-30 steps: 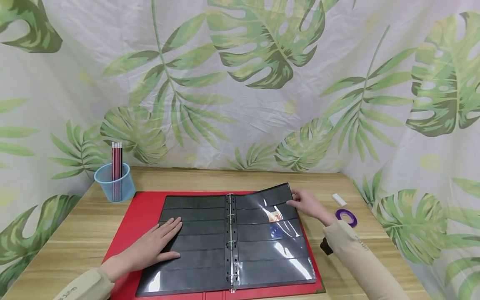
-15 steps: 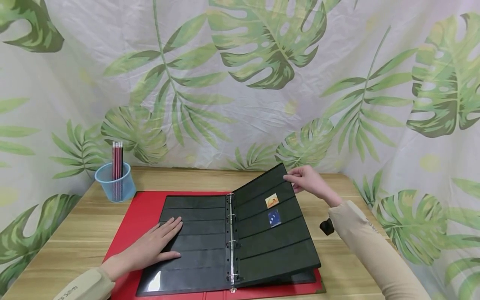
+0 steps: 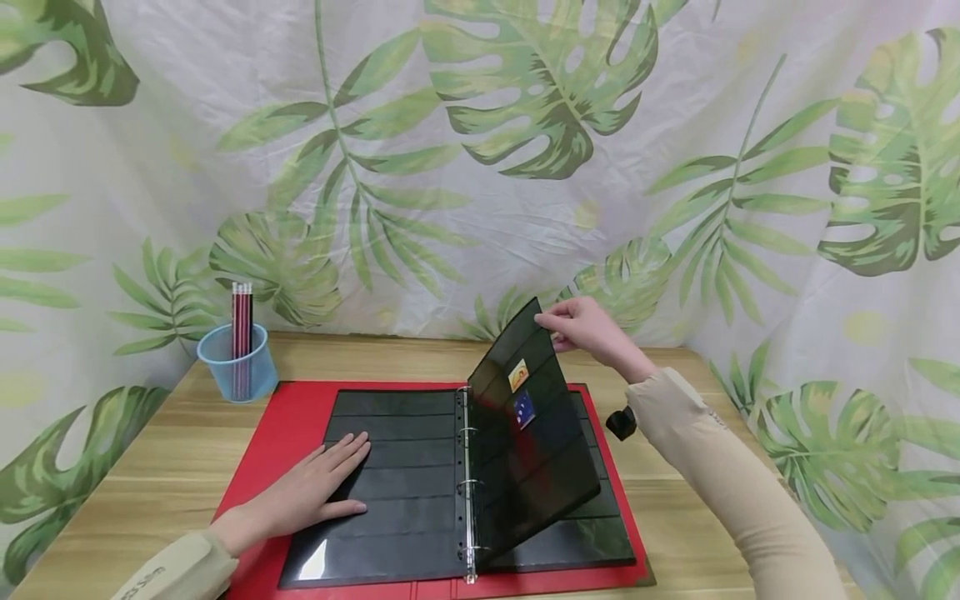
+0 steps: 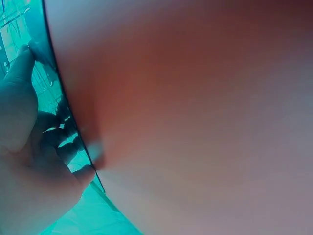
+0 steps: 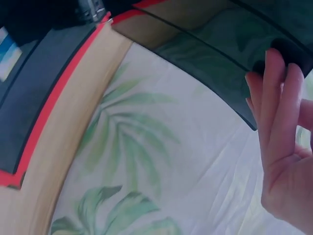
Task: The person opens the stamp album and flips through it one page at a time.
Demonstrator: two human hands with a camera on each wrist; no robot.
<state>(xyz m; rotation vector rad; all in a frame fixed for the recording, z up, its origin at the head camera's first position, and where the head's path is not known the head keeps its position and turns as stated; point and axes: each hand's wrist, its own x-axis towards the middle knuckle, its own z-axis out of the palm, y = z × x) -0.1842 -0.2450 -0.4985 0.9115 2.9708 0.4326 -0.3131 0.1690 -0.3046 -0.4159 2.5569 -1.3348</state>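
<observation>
A red ring binder (image 3: 288, 425) lies spread on the table, with black pocket pages on its metal rings (image 3: 468, 483). My left hand (image 3: 307, 487) rests flat on the left page (image 3: 405, 517), fingers straight. At the upper outer edge of a raised black page (image 3: 540, 458), my right hand (image 3: 588, 329) pinches it between thumb and fingers. That page stands tilted, holding an orange card (image 3: 518, 376) and a dark blue card (image 3: 524, 409). Beneath it another black page (image 3: 592, 542) partly shows. The right wrist view has the right hand's fingers (image 5: 279, 107) against the page.
A blue cup (image 3: 238, 367) with several pencils (image 3: 242, 325) stands at the back left. A small black object (image 3: 621, 423) shows beside the right sleeve. Leaf-patterned cloth (image 3: 420, 208) hangs behind the wooden table (image 3: 150, 475).
My right hand has raised the page and swung it up and leftward, uncovering the page beneath. The left hand stays put. The white block and purple tape roll are now hidden from view.
</observation>
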